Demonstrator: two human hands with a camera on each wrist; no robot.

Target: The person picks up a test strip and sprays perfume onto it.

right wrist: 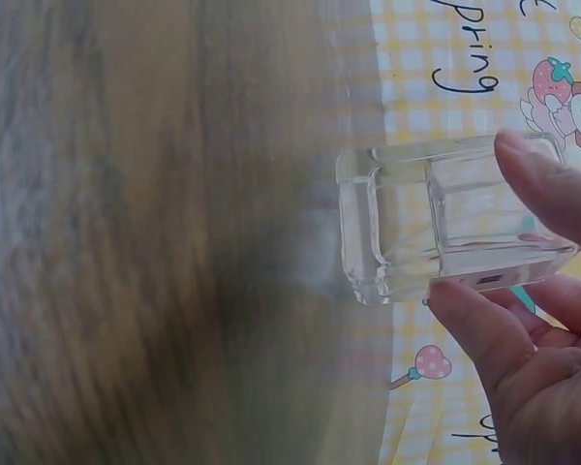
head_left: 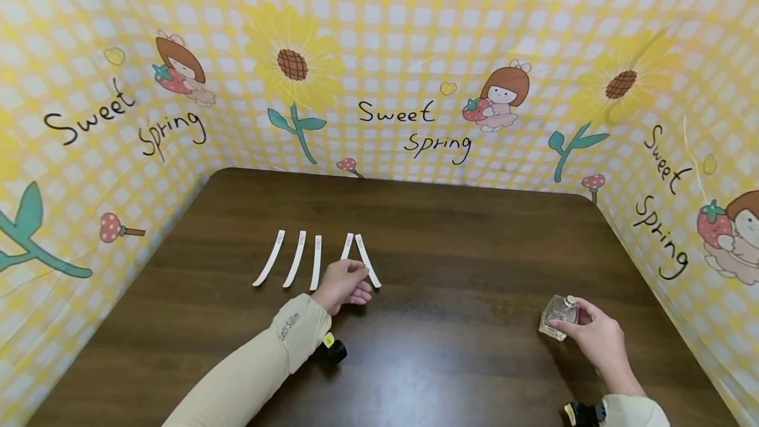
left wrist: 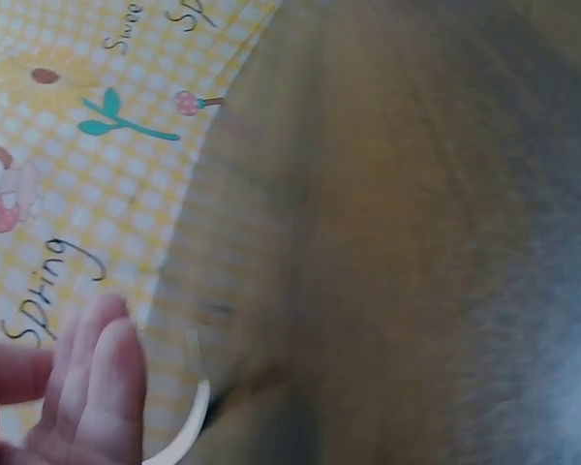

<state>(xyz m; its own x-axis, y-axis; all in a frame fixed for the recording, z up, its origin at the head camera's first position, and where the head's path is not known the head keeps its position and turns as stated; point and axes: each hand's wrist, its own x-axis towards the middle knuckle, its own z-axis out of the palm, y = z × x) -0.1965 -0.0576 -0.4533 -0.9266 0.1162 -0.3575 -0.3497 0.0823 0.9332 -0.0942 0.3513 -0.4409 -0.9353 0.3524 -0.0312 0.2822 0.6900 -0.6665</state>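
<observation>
My right hand (head_left: pixel 597 338) holds a clear, square glass perfume bottle (head_left: pixel 557 318), with a small round top, over the right side of the table. In the right wrist view, thumb and fingers grip opposite sides of the bottle (right wrist: pixel 397 223), its thick base facing away from the palm. My left hand (head_left: pixel 344 285) is over the lower part of the two rightmost white paper strips (head_left: pixel 369 262), fingers relaxed. It hides the lower end of one strip (head_left: pixel 348 242). The left wrist view shows loosely bent fingers (left wrist: pixel 116 387) beside a strip's upturned end (left wrist: pixel 189 426).
Three more white strips (head_left: pixel 292 259), slightly curved, lie side by side left of my left hand. The brown wooden table (head_left: pixel 450 249) is enclosed by a yellow checked cloth (head_left: pixel 379 71) along its back and both sides. Each wrist carries a black camera (head_left: pixel 335 351).
</observation>
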